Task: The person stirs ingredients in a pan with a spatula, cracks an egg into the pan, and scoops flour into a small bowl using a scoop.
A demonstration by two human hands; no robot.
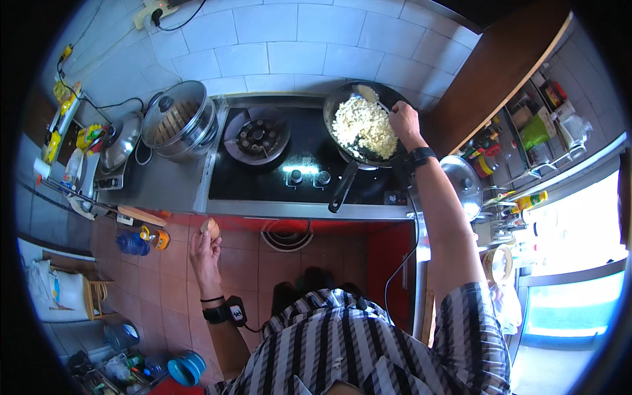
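Note:
My left hand [205, 256] is raised over the floor, left of the stove front. Its fingertips pinch a brown eggshell [211, 229], which looks broken, though its inside is hard to see. My right hand [406, 123] grips the handle of a metal cooking spatula [368, 94] above a dark frying pan [345, 88]. The spatula's head lies at the far side of the pan. Pale yellow and white crumbly food [363, 126], possibly rice with egg, covers much of the pan's bottom. The pan sits over the right burner, its black handle [344, 187] reaching toward the counter's front edge.
An unused-looking gas burner [257, 136] is left of the pan. Farther left stand a lidded steamer pot [177, 123] and a domed lid [121, 140]. A glass lid [461, 185] leans at the right. An oil bottle [157, 238] stands on the floor. A cable [401, 266] hangs by my right arm.

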